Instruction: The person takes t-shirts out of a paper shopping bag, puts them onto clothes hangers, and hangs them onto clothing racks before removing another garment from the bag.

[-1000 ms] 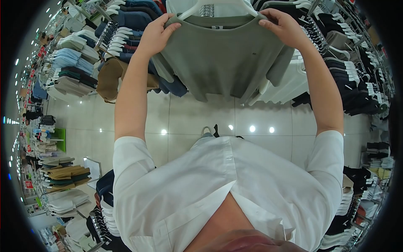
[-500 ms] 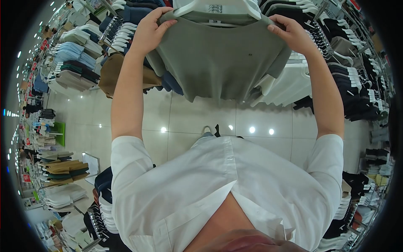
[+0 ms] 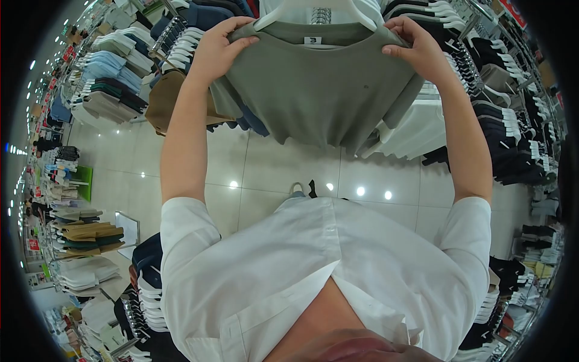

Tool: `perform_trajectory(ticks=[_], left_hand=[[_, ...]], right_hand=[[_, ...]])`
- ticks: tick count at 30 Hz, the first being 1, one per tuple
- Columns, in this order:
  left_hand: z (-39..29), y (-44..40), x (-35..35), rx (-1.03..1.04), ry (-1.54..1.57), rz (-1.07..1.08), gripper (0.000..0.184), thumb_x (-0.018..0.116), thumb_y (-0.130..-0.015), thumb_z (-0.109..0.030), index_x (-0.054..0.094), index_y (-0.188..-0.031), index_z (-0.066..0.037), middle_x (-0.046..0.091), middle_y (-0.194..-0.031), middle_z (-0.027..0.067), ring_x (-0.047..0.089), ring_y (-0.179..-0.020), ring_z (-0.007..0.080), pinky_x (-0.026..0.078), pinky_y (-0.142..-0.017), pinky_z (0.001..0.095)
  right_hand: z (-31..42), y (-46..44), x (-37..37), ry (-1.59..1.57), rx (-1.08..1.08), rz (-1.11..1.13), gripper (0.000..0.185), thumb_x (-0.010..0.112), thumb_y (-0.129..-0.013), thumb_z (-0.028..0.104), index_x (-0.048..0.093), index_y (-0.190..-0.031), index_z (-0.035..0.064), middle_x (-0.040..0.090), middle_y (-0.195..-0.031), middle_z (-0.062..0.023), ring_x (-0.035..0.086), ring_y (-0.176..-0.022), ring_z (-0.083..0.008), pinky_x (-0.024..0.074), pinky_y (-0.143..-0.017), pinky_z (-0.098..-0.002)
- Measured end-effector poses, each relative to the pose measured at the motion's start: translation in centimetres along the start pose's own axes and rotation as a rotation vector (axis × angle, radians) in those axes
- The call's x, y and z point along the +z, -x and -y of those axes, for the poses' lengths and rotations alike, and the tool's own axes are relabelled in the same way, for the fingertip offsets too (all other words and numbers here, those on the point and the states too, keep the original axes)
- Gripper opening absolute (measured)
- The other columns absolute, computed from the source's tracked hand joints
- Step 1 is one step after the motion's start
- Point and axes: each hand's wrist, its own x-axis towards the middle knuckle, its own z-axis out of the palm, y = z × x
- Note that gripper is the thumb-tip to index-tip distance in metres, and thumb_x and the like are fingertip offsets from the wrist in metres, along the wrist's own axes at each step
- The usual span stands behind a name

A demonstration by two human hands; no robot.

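A grey-green shirt [image 3: 319,84] hangs from a white hanger [image 3: 356,13] at the top centre, its front facing me. My left hand [image 3: 223,51] pinches the shoulder on the left side, thumb over the fabric. Gripped between the thumb and fingers of my right hand [image 3: 416,48] is the opposite shoulder. Inside the open neckline a small white label [image 3: 312,40] shows. The sleeves hang down on both sides, and the lower hem is loose above the floor.
Racks of dark clothes [image 3: 506,145] stand at the right, with white garments [image 3: 410,133] beside the shirt. On the left are a brown bag [image 3: 164,102] and light blue clothes [image 3: 111,69]. Folded brown garments [image 3: 90,232] lie lower left. Tiled floor [image 3: 289,163] runs below.
The shirt first tipped and its neckline narrowed; now the neckline is wider and the label shows clearly. Both hands keep their hold at the shoulders. The surroundings have shifted slightly in view.
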Motion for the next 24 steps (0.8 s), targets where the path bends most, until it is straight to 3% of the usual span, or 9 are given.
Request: perform_trajectory(ticks=[4,7,10,13,16,19,24], left_hand=[[0.8,-0.2,0.3,-0.034,0.079,0.020,0.039,0.080,-0.092,-0.015,0.069,-0.128,-0.006,0.069,-0.111,0.0035,0.063,-0.101,0.0113,0.051,-0.089,0.0276],[0.7,-0.4,0.4,-0.036,0.052,0.009,0.039,0.081,-0.091,-0.015,0.069,-0.128,-0.006,0.069,-0.110,0.0027,0.063,-0.100,0.0113,0.051,-0.090,0.0278],[-0.3,-0.2,0.7,-0.029,0.027,0.015,0.042,0.082,-0.090,-0.015,0.069,-0.128,-0.006,0.070,-0.108,0.0021,0.063,-0.100,0.0113,0.051,-0.090,0.0282],[-0.8,0.0,0.8,-0.011,0.017,0.028,0.043,0.083,-0.089,-0.016,0.069,-0.128,-0.006,0.071,-0.107,0.0020,0.063,-0.099,0.0110,0.051,-0.090,0.0280],[-0.5,0.1,1.1,0.025,0.046,0.048,0.043,0.084,-0.088,-0.017,0.069,-0.127,-0.005,0.071,-0.106,0.0022,0.063,-0.098,0.0108,0.051,-0.090,0.0278],[0.2,-0.1,1.2,-0.021,0.077,0.084,0.044,0.084,-0.088,-0.017,0.070,-0.127,-0.004,0.072,-0.107,0.0023,0.064,-0.098,0.0113,0.051,-0.090,0.0280],[1.5,0.0,1.9,0.000,0.076,-0.011,0.044,0.087,-0.085,-0.026,0.073,-0.120,-0.005,0.073,-0.102,0.0058,0.064,-0.094,0.0162,0.051,-0.088,0.0306]], right_hand=[[-2.3,-0.1,-0.5,-0.094,-0.030,-0.003,0.045,0.077,-0.097,0.022,0.059,-0.135,0.0049,0.066,-0.107,0.0005,0.059,-0.106,-0.0084,0.0467,-0.097,-0.0261],[-1.5,0.1,-0.4,-0.107,0.006,-0.073,0.052,0.080,-0.094,0.035,0.067,-0.128,-0.0012,0.074,-0.113,-0.0098,0.067,-0.108,-0.0163,0.0506,-0.097,-0.0312],[-0.6,0.2,-0.8,-0.018,0.050,0.071,0.051,0.081,-0.094,0.033,0.065,-0.128,-0.0017,0.073,-0.112,-0.0073,0.066,-0.108,-0.0140,0.0507,-0.096,-0.0303],[0.0,0.5,-0.4,-0.010,0.073,0.003,0.034,0.076,-0.097,0.017,0.066,-0.126,0.0001,0.068,-0.104,0.0004,0.061,-0.100,-0.0079,0.0493,-0.092,-0.0266],[-0.4,0.2,-0.3,-0.040,0.075,0.021,0.036,0.077,-0.096,0.016,0.066,-0.127,0.0001,0.069,-0.108,0.0004,0.062,-0.103,-0.0079,0.0492,-0.093,-0.0264],[-1.8,0.0,-0.3,-0.024,0.089,0.032,0.054,0.081,-0.093,0.029,0.064,-0.134,-0.0018,0.074,-0.112,-0.0067,0.067,-0.105,-0.0133,0.0514,-0.094,-0.0296],[0.2,0.4,0.2,0.013,0.129,0.077,0.054,0.079,-0.095,0.032,0.064,-0.134,-0.0028,0.074,-0.113,-0.0098,0.068,-0.105,-0.0159,0.0515,-0.095,-0.0305]])
